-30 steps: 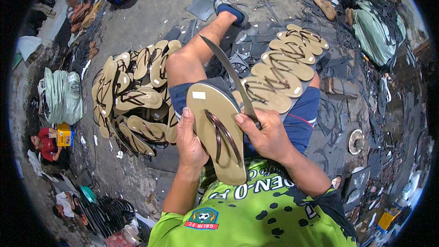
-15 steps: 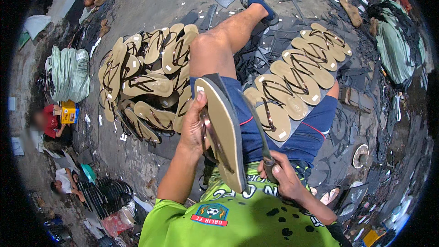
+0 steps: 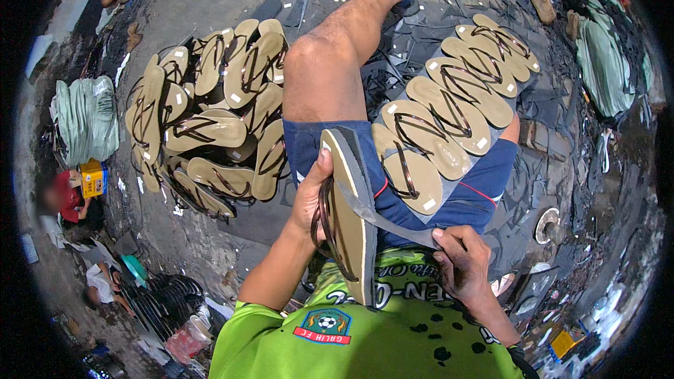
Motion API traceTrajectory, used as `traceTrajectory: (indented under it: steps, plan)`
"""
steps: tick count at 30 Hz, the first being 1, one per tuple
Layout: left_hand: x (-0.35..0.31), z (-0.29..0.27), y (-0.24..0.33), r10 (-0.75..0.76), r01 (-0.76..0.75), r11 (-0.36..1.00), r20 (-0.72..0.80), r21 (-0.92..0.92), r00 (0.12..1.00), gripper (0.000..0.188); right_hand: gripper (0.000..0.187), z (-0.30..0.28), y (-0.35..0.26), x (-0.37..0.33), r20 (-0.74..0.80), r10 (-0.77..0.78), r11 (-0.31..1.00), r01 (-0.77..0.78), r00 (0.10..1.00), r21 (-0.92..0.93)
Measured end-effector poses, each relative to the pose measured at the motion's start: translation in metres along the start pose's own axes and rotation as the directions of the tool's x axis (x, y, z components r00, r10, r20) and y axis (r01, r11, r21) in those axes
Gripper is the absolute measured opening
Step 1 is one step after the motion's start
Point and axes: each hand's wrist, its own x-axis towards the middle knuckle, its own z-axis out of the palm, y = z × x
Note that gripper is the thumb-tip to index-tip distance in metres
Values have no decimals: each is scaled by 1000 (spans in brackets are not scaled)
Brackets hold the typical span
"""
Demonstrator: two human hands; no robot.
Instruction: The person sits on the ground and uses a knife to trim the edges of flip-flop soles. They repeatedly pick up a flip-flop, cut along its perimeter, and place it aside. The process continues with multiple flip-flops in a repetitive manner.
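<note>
My left hand [image 3: 312, 193] grips a tan flip-flop [image 3: 356, 245] with dark brown straps, held upright on its edge above my lap. Dark sole material juts past the tan footbed near its upper end. In my right hand [image 3: 465, 263] is a knife [image 3: 401, 231] with a long, curved grey blade; the fingers hide its handle. The blade reaches leftward across the flip-flop's side, its tip over the tan face. Whether the edge touches the material I cannot tell. Beyond, a row of finished-looking flip-flops [image 3: 439, 126] overlaps on a grey sheet over my right thigh.
A heap of similar flip-flops [image 3: 207, 130] lies left of my bent leg. Dark rubber offcuts [image 3: 393, 77] litter the floor. Pale green sacks stand at left [image 3: 88, 116] and right [image 3: 607, 63]. A person in red [image 3: 69, 196] sits at far left, beside a yellow box [image 3: 94, 178].
The knife has swung from pointing up beside the flip-flop to lying leftward across it. My right hand moved right and slightly up. The flip-flop has turned more upright.
</note>
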Motion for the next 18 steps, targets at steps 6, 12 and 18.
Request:
traceTrajectory:
  steps: [6,12,18]
  plan:
    - [9,-6,3,-35,26,995,86,96,996,41,54,-3,0,31,-20,26,994,-28,999,-107]
    - [11,7,12,37,-62,980,133,187,990,46,43,-12,-19,89,53,173,985,-172,984,-18]
    - [17,4,20,-149,82,964,259,252,954,44,35,-35,-27,132,241,210,975,-220,948,17]
